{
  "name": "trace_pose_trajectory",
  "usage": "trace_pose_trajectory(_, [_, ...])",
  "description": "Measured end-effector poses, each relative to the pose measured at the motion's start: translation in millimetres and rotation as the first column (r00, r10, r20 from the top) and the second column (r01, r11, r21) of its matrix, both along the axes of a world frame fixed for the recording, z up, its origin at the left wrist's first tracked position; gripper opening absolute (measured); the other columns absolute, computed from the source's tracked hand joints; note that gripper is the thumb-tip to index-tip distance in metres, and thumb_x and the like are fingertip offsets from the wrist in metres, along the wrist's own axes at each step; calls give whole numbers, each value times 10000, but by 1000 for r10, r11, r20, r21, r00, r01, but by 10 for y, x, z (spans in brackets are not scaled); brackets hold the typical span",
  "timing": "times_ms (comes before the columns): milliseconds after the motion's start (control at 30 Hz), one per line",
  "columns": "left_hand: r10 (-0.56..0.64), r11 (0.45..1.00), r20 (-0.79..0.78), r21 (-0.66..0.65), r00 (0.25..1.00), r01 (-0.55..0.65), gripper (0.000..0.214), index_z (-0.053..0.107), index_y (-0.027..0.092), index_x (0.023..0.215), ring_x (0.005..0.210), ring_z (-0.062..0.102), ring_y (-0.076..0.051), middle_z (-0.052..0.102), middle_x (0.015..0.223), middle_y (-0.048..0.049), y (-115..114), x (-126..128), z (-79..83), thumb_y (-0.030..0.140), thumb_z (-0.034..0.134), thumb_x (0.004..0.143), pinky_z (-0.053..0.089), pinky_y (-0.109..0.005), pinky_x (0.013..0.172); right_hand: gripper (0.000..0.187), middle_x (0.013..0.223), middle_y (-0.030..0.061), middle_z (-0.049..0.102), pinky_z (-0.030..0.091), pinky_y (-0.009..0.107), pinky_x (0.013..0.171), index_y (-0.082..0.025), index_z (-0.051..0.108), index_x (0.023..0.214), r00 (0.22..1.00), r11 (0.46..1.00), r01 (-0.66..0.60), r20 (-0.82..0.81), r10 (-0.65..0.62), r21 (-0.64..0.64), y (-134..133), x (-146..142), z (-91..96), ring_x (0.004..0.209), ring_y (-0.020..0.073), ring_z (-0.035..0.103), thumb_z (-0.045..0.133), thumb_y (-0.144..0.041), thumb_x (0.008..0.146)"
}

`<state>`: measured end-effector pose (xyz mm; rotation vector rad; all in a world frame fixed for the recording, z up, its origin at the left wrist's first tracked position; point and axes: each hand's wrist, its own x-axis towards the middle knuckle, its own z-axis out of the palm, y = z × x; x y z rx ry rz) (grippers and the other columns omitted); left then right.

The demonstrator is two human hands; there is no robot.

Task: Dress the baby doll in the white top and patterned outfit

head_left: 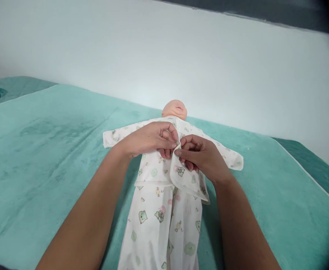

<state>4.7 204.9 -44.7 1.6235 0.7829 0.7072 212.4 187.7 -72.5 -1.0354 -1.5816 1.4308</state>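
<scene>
A baby doll (pixel 175 108) lies on its back, dressed in a white baby shirt (pixel 153 170) with small green animal prints and matching trousers (pixel 155 225). Both my hands meet over its chest at the shirt's front opening. My left hand (pixel 155 138) is closed, pinching the edge of the front opening. From the other side my right hand (pixel 199 153) pinches the same edge, thumb and forefinger together. Below my right hand the lower corner of the front flap hangs folded outward. Any fastener between the fingertips is hidden.
A teal plush cover (pixel 54 150) spreads under the doll on both sides. Behind the doll's head rises a white wall (pixel 125 48) with a dark band along the top right. The shirt's sleeves (pixel 232 159) stretch out to either side.
</scene>
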Motion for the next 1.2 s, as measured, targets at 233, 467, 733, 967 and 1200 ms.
trace_pose_trajectory(233, [-23, 1000, 19, 2, 1000, 23, 89, 602, 168, 930, 647, 667, -124, 678, 745, -7, 1, -9, -9, 172, 645, 851, 575, -268, 620, 251, 651, -26, 642, 340, 197, 391, -208, 635, 966, 999, 998, -45, 11, 44, 38, -3, 49, 4, 448, 79, 524, 707, -418, 848])
trace_pose_trajectory(467, [-30, 1000, 10, 9, 999, 30, 89, 605, 162, 919, 655, 680, -128, 693, 753, -11, 15, -15, -21, 196, 659, 857, 580, -266, 618, 195, 685, -14, 646, 329, 184, 374, -196, 670, 940, 999, 997, -43, -31, 45, 64, 27, 54, -40, 445, 67, 528, 667, -383, 885])
trace_pose_trajectory(733, [-28, 1000, -6, 6, 1000, 28, 93, 607, 167, 910, 638, 676, -129, 689, 727, -7, 20, -10, -16, 207, 669, 854, 565, -249, 580, 175, 690, -18, 668, 330, 170, 361, -205, 642, 930, 998, 998, -41, -46, 43, 48, 38, 45, -56, 441, 70, 543, 704, -353, 862])
trace_pose_trajectory(967, [-1, 1000, -14, -19, 1000, 1, 137, 607, 175, 927, 652, 685, -140, 691, 723, -13, -14, 4, 6, 291, 662, 878, 576, -263, 597, 163, 676, -56, 620, 324, 162, 373, -217, 584, 954, 996, 995, -67, -50, 71, 80, 16, 41, -31, 446, 55, 522, 695, -301, 870])
trace_pose_trajectory(1200, [36, 999, -67, -7, 997, -37, 240, 612, 180, 915, 663, 685, -150, 684, 704, -12, -25, 34, 17, 374, 724, 826, 571, -261, 592, 209, 671, -70, 585, 328, 164, 380, -216, 570, 933, 997, 994, -73, -21, 74, 81, 5, 29, 4, 452, 55, 514, 737, -279, 822])
